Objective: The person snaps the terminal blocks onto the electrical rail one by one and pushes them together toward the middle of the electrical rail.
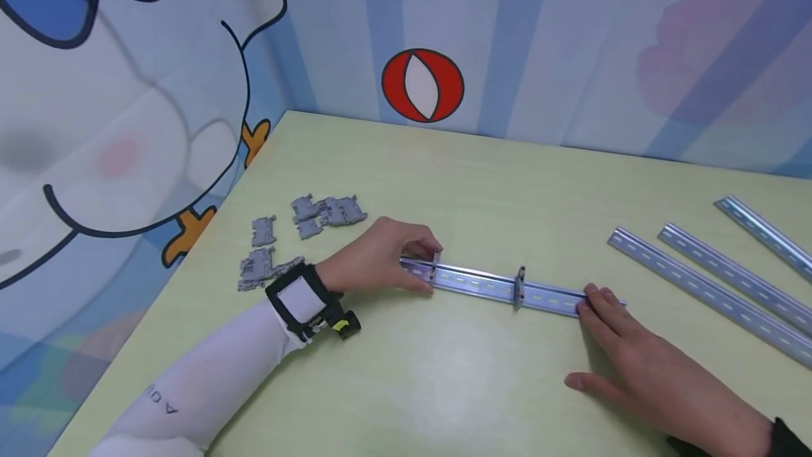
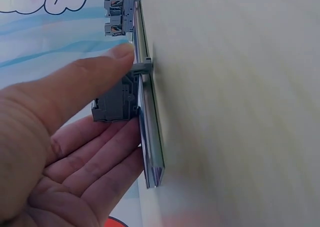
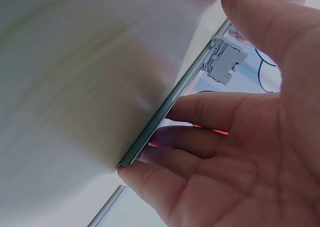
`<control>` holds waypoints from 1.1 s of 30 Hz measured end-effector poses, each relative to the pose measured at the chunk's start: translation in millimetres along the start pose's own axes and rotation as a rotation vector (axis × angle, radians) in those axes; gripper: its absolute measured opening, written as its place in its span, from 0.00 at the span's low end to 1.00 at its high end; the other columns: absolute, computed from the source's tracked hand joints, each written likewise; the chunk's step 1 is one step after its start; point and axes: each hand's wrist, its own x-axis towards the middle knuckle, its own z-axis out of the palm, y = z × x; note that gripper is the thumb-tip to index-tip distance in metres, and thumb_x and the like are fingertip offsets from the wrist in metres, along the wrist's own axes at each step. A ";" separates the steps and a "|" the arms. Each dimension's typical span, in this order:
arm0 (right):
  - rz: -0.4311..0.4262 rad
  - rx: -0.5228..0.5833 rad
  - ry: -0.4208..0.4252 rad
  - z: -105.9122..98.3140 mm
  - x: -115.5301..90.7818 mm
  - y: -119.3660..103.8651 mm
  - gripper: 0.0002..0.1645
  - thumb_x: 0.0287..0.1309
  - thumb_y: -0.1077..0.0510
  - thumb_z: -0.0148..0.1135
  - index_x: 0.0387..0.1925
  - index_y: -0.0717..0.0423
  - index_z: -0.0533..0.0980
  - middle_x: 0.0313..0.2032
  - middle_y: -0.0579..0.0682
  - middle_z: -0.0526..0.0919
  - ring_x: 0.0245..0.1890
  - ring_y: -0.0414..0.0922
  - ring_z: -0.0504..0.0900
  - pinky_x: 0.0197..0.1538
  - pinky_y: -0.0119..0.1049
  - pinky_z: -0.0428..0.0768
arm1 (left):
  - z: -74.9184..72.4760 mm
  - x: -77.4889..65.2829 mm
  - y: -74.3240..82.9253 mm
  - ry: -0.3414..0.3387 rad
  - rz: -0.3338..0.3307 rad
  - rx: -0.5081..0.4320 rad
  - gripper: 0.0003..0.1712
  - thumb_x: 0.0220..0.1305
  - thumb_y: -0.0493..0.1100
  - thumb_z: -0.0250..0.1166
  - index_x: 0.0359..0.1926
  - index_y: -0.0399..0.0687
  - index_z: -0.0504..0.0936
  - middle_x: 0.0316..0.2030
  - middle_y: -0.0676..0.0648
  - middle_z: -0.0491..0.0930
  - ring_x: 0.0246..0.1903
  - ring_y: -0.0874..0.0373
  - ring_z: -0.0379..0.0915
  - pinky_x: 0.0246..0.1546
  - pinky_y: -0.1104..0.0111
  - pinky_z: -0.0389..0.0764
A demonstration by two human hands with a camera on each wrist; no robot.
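Note:
A slotted metal DIN rail (image 1: 478, 283) lies across the table between both hands. Near its left end, my left hand (image 1: 380, 257) pinches a grey terminal block (image 2: 116, 101) that sits on the rail, thumb on one side and fingers on the other. Farther along, a second terminal block (image 1: 519, 288) stands upright on the rail; the right wrist view shows a grey block (image 3: 226, 60) on it too. My right hand (image 1: 641, 358) rests its extended fingers on the rail's right end, thumb held apart from it.
Several loose grey terminal blocks (image 1: 328, 212) lie left of the rail, with more blocks (image 1: 256, 268) near the left wrist. Three more rails, the nearest rail (image 1: 704, 295) among them, lie slanted at the right. A printed wall panel (image 1: 558, 48) borders the table's back.

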 end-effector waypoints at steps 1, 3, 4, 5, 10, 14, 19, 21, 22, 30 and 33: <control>-0.005 -0.004 0.009 0.5 -0.1 0.2 0.59 0.53 0.29 0.62 0.69 0.69 0.60 0.72 0.67 0.54 0.68 0.65 0.61 0.59 0.58 0.71 | 0.5 0.8 0.7 -0.001 0.004 0.000 0.31 0.46 0.46 0.80 0.53 0.49 0.80 0.46 0.56 0.84 0.44 0.73 0.79 0.49 0.75 0.77; -0.014 -0.011 0.024 1.2 -0.4 0.7 0.59 0.53 0.30 0.64 0.69 0.70 0.60 0.71 0.68 0.55 0.68 0.66 0.61 0.59 0.58 0.71 | 1.6 2.8 2.0 -0.005 0.014 -0.011 0.31 0.45 0.46 0.80 0.52 0.49 0.80 0.46 0.55 0.84 0.44 0.72 0.79 0.49 0.75 0.77; -0.018 -0.012 0.029 1.4 -0.6 1.0 0.59 0.52 0.31 0.64 0.68 0.70 0.60 0.71 0.68 0.55 0.67 0.66 0.62 0.59 0.59 0.71 | 2.3 4.1 2.3 -0.009 0.018 -0.017 0.31 0.46 0.46 0.80 0.52 0.49 0.80 0.46 0.55 0.84 0.44 0.72 0.79 0.49 0.75 0.77; -0.017 -0.012 0.029 1.4 -0.8 1.0 0.59 0.52 0.31 0.65 0.68 0.70 0.60 0.71 0.68 0.55 0.67 0.66 0.62 0.59 0.58 0.71 | 3.0 5.4 2.7 -0.015 0.023 -0.026 0.31 0.46 0.46 0.80 0.52 0.49 0.80 0.46 0.55 0.84 0.44 0.71 0.80 0.49 0.75 0.78; 0.001 -0.007 0.002 0.9 -0.4 0.5 0.59 0.53 0.29 0.63 0.68 0.70 0.60 0.71 0.69 0.55 0.68 0.66 0.61 0.60 0.58 0.71 | 6.8 11.3 4.5 -0.025 0.032 -0.046 0.30 0.45 0.45 0.80 0.52 0.48 0.80 0.45 0.55 0.84 0.43 0.70 0.80 0.47 0.75 0.78; 0.007 -0.005 -0.010 0.2 -0.1 0.5 0.59 0.53 0.28 0.61 0.69 0.70 0.60 0.71 0.69 0.55 0.68 0.66 0.60 0.59 0.59 0.70 | 10.6 13.9 7.2 -0.019 0.030 -0.046 0.31 0.45 0.44 0.80 0.52 0.48 0.80 0.45 0.55 0.84 0.43 0.70 0.80 0.46 0.75 0.79; -0.009 -0.005 0.015 0.4 -1.2 1.6 0.59 0.53 0.30 0.64 0.69 0.70 0.60 0.71 0.69 0.55 0.67 0.67 0.61 0.59 0.59 0.70 | 18.4 18.5 13.6 -0.006 0.030 -0.047 0.31 0.46 0.44 0.80 0.52 0.47 0.80 0.46 0.53 0.83 0.44 0.71 0.79 0.46 0.76 0.78; -0.012 -0.003 0.019 0.7 -1.5 2.1 0.59 0.53 0.30 0.64 0.69 0.70 0.60 0.71 0.69 0.55 0.67 0.67 0.61 0.59 0.59 0.71 | 22.4 21.4 16.9 0.000 0.033 -0.050 0.30 0.46 0.43 0.80 0.51 0.46 0.80 0.46 0.53 0.83 0.44 0.72 0.80 0.46 0.77 0.78; -0.012 -0.002 0.021 0.7 -1.6 2.1 0.59 0.52 0.30 0.64 0.69 0.70 0.60 0.71 0.68 0.55 0.67 0.66 0.61 0.59 0.60 0.71 | 24.7 23.2 18.8 0.001 0.034 -0.053 0.30 0.45 0.43 0.80 0.51 0.46 0.80 0.45 0.53 0.83 0.44 0.71 0.80 0.46 0.77 0.78; -0.015 -0.017 0.029 1.4 -0.9 0.7 0.59 0.52 0.29 0.63 0.69 0.69 0.61 0.71 0.68 0.56 0.67 0.66 0.62 0.58 0.59 0.72 | 43.2 39.2 34.8 0.010 0.026 -0.037 0.28 0.45 0.43 0.80 0.49 0.46 0.80 0.43 0.55 0.84 0.42 0.73 0.79 0.46 0.79 0.76; -0.021 -0.021 0.034 1.6 -0.5 0.2 0.59 0.52 0.29 0.64 0.68 0.69 0.61 0.71 0.69 0.56 0.67 0.66 0.63 0.58 0.59 0.72 | 47.8 43.2 39.6 0.009 0.016 -0.026 0.29 0.45 0.44 0.80 0.49 0.46 0.80 0.43 0.55 0.84 0.43 0.73 0.79 0.47 0.80 0.75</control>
